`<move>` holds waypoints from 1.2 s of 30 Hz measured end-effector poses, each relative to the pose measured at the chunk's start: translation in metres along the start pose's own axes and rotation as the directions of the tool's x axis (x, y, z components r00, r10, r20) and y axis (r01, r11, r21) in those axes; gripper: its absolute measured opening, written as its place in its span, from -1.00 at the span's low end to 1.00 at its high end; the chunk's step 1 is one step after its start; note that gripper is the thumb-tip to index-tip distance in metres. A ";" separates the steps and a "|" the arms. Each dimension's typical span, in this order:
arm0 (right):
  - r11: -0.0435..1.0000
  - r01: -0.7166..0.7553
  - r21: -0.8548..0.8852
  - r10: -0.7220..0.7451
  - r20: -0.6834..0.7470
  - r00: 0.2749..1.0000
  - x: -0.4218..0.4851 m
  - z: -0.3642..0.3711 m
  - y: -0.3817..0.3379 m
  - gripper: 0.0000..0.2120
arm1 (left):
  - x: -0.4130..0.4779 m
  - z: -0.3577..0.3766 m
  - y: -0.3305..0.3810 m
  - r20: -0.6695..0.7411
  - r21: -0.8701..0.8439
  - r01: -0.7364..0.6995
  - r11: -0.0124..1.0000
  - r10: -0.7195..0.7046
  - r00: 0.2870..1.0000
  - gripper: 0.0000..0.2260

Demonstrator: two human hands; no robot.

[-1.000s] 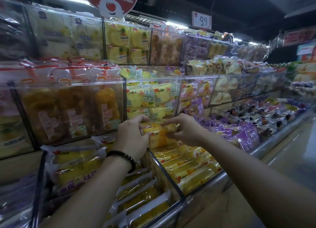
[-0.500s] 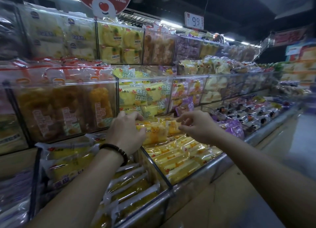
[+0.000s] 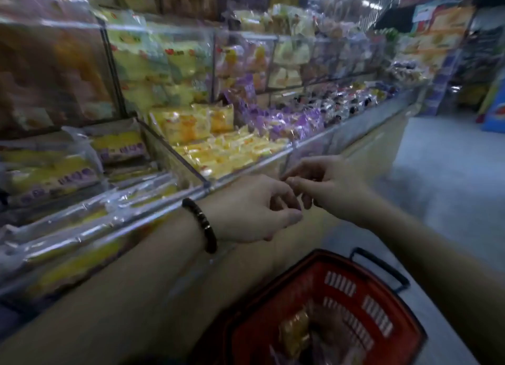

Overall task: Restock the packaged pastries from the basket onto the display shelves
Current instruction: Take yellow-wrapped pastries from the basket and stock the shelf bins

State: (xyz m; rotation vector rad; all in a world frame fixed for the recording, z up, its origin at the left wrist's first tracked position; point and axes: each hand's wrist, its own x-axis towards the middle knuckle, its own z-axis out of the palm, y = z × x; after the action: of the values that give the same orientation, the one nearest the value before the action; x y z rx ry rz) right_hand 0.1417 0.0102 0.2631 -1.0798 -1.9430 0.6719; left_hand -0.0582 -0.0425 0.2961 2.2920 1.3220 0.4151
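Two empty hands, left hand (image 3: 254, 208) and right hand (image 3: 330, 187), fingers loosely curled, close together before well-filled display shelves (image 3: 246, 170), packaged pastries (image 3: 293, 334) left in red basket (image 3: 382, 291) below, restocking seemingly unfinished.

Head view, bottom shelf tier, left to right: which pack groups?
yellow packs with purple print → yellow-orange packs → purple packs → small dark-spotted packs

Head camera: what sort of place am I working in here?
Most likely a supermarket bakery aisle: tiered clear-fronted display shelves packed with packaged pastries, and a red shopping basket holding more.
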 end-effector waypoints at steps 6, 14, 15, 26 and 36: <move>0.948 -0.264 -0.176 0.295 0.181 0.938 -0.080 0.030 0.090 -0.88 | 0.023 0.120 -0.041 0.333 0.097 0.070 0.993 -0.099 0.938 -0.72; 0.719 -0.487 -0.496 0.672 0.319 0.668 -0.144 0.066 0.215 -0.82 | 0.059 0.239 -0.126 0.499 0.164 0.158 0.974 -0.220 0.838 -0.71; 0.693 -0.490 -0.529 0.699 0.328 0.635 -0.147 0.070 0.229 -0.81 | 0.064 0.249 -0.135 0.496 0.171 0.176 0.969 -0.239 0.835 -0.72; 0.479 -0.278 -0.833 0.856 0.374 0.356 -0.179 0.124 0.323 -0.64 | 0.086 0.299 -0.165 0.520 0.254 0.092 0.963 -0.216 0.827 -0.74; 0.447 -0.212 -0.869 0.869 0.367 0.331 -0.196 0.148 0.329 -0.53 | 0.085 0.302 -0.171 0.567 0.246 0.101 0.964 -0.228 0.792 -0.75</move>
State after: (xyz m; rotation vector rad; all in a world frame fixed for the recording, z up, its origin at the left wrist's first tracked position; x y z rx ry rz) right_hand 0.2266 -0.0069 -0.1383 -2.4778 -2.6668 0.9689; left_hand 0.0012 0.0334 -0.0474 2.1630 1.2484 -0.4952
